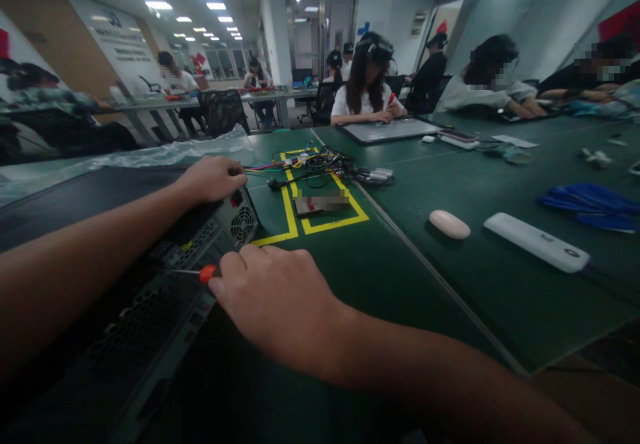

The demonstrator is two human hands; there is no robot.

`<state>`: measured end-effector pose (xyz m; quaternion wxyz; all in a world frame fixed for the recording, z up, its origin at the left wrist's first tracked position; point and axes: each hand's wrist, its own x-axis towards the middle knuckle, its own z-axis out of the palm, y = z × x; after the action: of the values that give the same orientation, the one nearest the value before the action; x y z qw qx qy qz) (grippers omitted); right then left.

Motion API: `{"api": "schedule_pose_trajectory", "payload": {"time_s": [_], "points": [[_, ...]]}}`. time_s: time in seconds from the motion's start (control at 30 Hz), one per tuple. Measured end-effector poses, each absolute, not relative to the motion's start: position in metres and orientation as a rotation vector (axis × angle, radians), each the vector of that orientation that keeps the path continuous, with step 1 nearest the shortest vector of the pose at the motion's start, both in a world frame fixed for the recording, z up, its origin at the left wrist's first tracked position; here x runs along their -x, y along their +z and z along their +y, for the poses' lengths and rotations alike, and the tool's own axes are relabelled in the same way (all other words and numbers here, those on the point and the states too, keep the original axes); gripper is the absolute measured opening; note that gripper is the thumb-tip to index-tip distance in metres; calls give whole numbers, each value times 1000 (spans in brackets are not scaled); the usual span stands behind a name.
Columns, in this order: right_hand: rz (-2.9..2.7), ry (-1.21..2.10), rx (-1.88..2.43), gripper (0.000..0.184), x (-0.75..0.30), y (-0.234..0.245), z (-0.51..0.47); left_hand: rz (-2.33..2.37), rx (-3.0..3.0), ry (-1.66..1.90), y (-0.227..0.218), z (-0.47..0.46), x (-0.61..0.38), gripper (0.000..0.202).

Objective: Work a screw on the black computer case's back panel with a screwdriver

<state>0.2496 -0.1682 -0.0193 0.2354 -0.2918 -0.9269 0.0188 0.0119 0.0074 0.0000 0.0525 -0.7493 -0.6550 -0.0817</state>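
A black computer case (150, 311) lies on its side on the green mat, its rear panel with a fan grille (243, 224) facing me. My left hand (213, 179) rests curled over the case's top far edge, gripping it. My right hand (277, 301) is closed round a screwdriver with a red-orange handle (207, 273), whose thin shaft points left against the case's rear panel.
Yellow tape outlines (290, 221) mark the mat beside the case, with a tangle of cables (320, 161) and a small card (320, 203) inside them. A pink oval object (449, 224), a white bar (537, 242) and blue cloth (590, 201) lie right. Several people sit at the far tables.
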Motion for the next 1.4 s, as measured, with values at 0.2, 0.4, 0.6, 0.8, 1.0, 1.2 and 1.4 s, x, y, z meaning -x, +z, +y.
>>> {"api": "schedule_pose_trajectory", "payload": {"time_s": [0.2, 0.4, 0.6, 0.8, 1.0, 1.2, 1.4], "points": [[-2585, 68, 747, 21, -253, -11, -169, -2028, 2401, -337, -4, 6, 4, 57], [-2698, 66, 779, 22, -257, -5, -170, -2040, 2387, -432, -11, 7, 6, 60], [-2679, 16, 750, 22, -255, -4, -167, -2057, 2350, -395, -9, 8, 2, 53], [-2663, -91, 775, 22, -256, -3, -166, -2026, 2349, -329, -6, 3, -2, 55], [-2667, -107, 760, 21, -255, -5, -163, -2069, 2326, -306, 1, -2, -9, 53], [-2658, -82, 734, 19, -258, -4, -161, -2057, 2352, -334, -1, -1, -8, 54], [-2621, -38, 709, 24, -260, -4, -162, -2051, 2345, -357, -5, 4, -3, 52]]}}
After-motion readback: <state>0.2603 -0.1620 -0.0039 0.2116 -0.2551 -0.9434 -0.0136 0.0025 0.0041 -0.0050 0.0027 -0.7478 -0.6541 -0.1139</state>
